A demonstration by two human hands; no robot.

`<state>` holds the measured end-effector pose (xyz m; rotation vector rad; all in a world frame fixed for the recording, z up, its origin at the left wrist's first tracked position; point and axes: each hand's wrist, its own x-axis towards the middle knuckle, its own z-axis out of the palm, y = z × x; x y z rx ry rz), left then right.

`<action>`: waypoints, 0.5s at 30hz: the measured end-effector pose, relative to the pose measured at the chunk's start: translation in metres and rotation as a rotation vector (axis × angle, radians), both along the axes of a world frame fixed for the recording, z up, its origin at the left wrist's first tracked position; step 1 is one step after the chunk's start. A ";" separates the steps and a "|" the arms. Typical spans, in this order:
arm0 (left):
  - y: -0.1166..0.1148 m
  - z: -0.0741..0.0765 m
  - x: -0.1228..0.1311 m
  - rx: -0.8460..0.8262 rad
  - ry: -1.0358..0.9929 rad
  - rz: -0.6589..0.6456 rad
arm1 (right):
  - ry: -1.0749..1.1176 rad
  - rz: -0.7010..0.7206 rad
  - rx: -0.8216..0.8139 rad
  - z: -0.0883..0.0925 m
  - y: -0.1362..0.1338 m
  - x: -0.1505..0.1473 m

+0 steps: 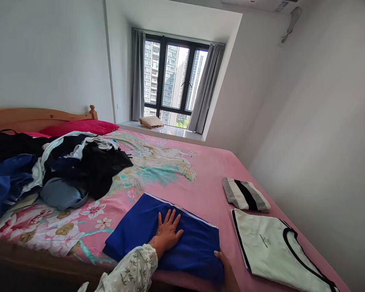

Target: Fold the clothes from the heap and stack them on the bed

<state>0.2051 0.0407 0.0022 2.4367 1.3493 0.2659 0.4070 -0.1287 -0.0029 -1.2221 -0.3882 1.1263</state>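
Observation:
A folded blue garment with a white stripe along its far edge (134,231) lies on the pink bed near the front edge. My left hand (167,233) rests flat on top of it, fingers spread. At the garment's near right corner is my right hand (226,265), its thumb on top of the cloth and its fingers hidden beneath or behind the edge. Right of it lies a folded white T-shirt with black trim (270,243). Beyond the T-shirt sits a folded black, white and grey striped garment (246,194).
A loose heap of dark, blue and white clothes (100,166) covers the left side of the bed (207,166). Red pillows (82,126) lie by the wooden headboard (42,113). A wall runs along the right, and a window ledge (176,130) holds a beige bundle (151,121).

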 end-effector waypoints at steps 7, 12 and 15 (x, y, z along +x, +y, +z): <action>-0.013 -0.002 0.008 -0.156 -0.273 -0.047 | 0.186 0.011 0.018 0.049 0.014 -0.036; -0.011 -0.007 -0.004 -0.365 -0.624 0.056 | 0.057 0.118 0.153 0.112 0.045 -0.085; -0.023 -0.015 -0.020 -0.485 -0.946 0.175 | -0.087 0.146 0.135 0.126 0.077 -0.125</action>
